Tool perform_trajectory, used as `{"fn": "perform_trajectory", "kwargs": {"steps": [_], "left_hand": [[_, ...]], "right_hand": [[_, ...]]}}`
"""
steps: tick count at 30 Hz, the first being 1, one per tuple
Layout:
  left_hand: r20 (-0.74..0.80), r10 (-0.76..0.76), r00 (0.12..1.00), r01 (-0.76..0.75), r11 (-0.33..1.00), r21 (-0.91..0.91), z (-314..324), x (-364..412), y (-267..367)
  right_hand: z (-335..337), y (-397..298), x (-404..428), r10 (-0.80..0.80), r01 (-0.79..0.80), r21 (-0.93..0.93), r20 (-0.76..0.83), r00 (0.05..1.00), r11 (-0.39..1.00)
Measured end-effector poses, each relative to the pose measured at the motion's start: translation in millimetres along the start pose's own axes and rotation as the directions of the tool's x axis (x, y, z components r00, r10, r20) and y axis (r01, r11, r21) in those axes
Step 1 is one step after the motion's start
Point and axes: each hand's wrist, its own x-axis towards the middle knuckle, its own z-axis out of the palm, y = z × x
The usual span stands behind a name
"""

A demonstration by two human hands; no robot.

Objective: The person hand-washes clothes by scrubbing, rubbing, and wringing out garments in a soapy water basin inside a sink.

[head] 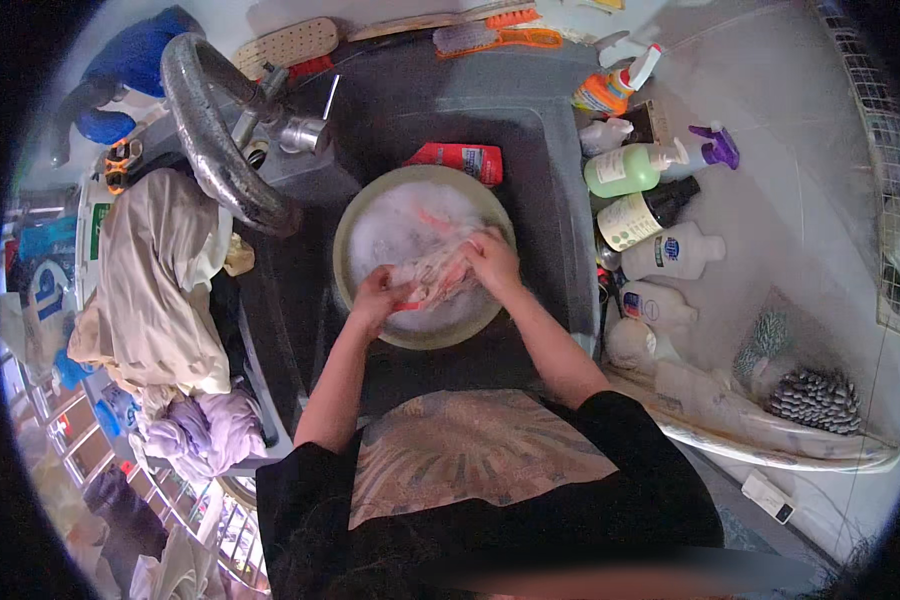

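A round, pale basin (350, 196) full of white suds stands in a dark sink (547, 247). Both hands hold a wet, bunched cloth (444, 271), white and pinkish-red, over the foam. My left hand (376, 298) grips its lower left end, where a red edge shows beside the fingers. At its upper right end, my right hand (493, 262) has its fingers closed on the fabric. Part of the cloth lies among the suds, and how far it reaches under them is hidden. A red packet (481, 162) lies behind the basin.
A curved metal faucet (214, 142) rises at the back left. Beige cloth (157, 277) and lilac cloth (210, 431) are heaped on the left. Brushes (495, 41) lie along the back edge. Several bottles, among them a green pump bottle (624, 171), line the right side.
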Motion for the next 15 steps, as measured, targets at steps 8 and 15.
{"fn": "perform_trajectory", "kwargs": {"steps": [8, 15], "left_hand": [[0.054, 0.596, 0.801, -0.236, 0.232, 0.944, 3.9, 33.4, -45.9], [-0.043, 0.262, 0.964, 0.016, 0.102, 0.995, -18.0, 63.1, -69.1]], "right_hand": [[40.0, -6.2, -28.1, -0.390, 0.387, -0.301, 0.054, 0.919, 0.872], [89.4, 26.9, -23.4, -0.247, 0.387, -0.418, 0.350, 0.903, 0.822]]}}
